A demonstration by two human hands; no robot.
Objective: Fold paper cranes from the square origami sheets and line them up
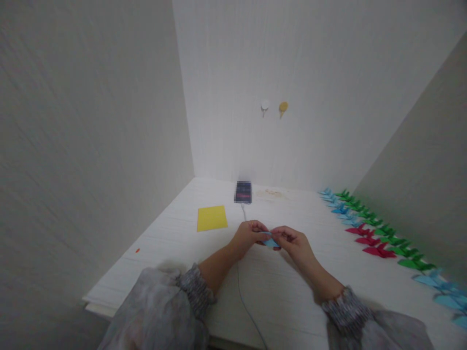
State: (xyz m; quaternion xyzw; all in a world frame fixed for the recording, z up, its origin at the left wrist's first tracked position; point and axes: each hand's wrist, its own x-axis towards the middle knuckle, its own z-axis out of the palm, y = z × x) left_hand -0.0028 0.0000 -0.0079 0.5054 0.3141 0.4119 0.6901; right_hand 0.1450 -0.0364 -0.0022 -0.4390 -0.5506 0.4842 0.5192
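Note:
Between my two hands is a small piece of folded light blue paper (270, 241), held just above the white tabletop. My left hand (248, 237) pinches its left side between thumb and fingers. On the other side, the thumb and fingertips of my right hand (292, 239) grip the upper right part of the fold. My fingers cover much of the paper, so its full shape is hidden. A stack or sheet of yellow square paper (212, 218) lies to the left, beyond my left hand.
Rows of folded paper birds in green (388, 234), red (379, 250) and blue (341, 209) line the right side. A blurred phone-like device (243, 192) sits at the back, with a cable (245, 304) running toward me. An orange scrap (137, 250) lies left. Two hooks (283, 107) hang on the wall.

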